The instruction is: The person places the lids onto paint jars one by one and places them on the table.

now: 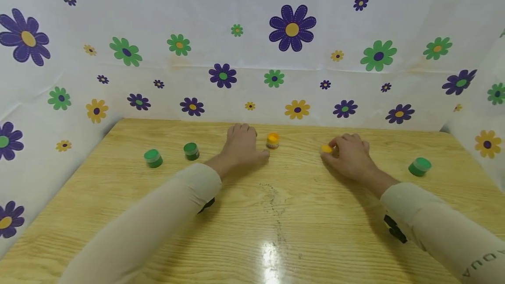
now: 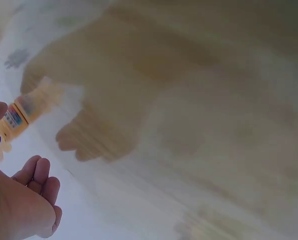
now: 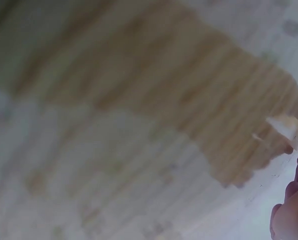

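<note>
Near the back of the table, my left hand [image 1: 241, 146] is held just left of a small yellow paint jar [image 1: 272, 140], its thumb spread toward it. In the left wrist view the same jar shows its printed label, with a gap between it and the fingers. My right hand [image 1: 349, 154] pinches a second yellow paint jar [image 1: 326, 149] between thumb and fingers, which partly cover it. Only the edge of the right hand [image 3: 294, 210] shows in the right wrist view.
Two green paint jars [image 1: 153, 158] [image 1: 191, 151] stand left of my left hand. Another green jar [image 1: 420, 166] is to the right of my right hand. The wooden table [image 1: 244, 231] ends at a flower-print cloth [image 1: 252, 95] behind and at the sides.
</note>
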### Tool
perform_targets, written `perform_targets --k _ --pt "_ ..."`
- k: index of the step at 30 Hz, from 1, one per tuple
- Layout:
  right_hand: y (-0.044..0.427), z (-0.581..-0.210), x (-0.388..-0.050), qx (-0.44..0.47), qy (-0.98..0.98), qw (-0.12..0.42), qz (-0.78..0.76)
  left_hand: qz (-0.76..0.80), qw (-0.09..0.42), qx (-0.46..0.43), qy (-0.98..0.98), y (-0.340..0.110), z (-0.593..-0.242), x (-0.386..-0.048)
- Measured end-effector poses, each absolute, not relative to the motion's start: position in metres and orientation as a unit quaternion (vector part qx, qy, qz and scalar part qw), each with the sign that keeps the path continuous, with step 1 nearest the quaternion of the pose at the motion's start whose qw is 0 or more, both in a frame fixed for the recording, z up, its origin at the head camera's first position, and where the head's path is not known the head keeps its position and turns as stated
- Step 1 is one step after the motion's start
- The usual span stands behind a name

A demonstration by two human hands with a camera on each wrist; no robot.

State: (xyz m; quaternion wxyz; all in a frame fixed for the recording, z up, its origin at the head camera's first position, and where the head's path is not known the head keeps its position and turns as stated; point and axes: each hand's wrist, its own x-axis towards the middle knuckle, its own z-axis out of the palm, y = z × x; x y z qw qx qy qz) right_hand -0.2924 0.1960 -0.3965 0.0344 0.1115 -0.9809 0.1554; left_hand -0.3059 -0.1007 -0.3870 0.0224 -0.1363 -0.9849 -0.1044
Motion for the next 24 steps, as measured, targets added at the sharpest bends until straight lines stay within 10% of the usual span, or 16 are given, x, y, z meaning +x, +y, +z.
perform_targets --k 24 --pt "0.197 -0.387 -0.278 0.096 -0.977 0.054 0.181 -0.12 0.03 -0.16 -0.979 -0.093 -0.388 -0.291"
